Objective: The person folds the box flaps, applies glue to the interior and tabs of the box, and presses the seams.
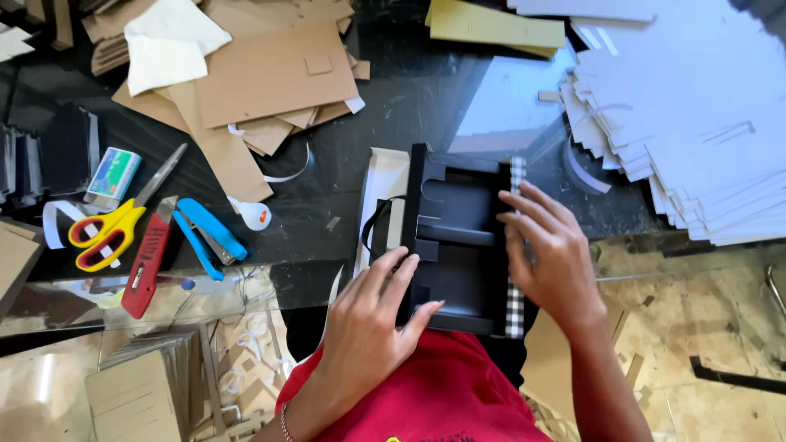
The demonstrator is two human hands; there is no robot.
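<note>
View from above of two bare hands working a black folded card box [458,245] that lies flat on the dark glass table [409,98], directly in front of the person. The left hand [372,315] rests on the box's near left edge, fingers [391,270] spread and pressing down, not closed around it. The right hand [548,254] lies over the right side, fingers [524,214] extended flat against a black-and-white checked strip [516,303] running along that edge. A cream paper sheet [383,184] lies under the box's left side. To the left lie yellow-handled scissors [110,229], a red utility knife [147,262] and a blue stapler [209,233]. Brown cardboard pieces [262,78] lie at upper left; stacked white sheets [696,139] at right.
</note>
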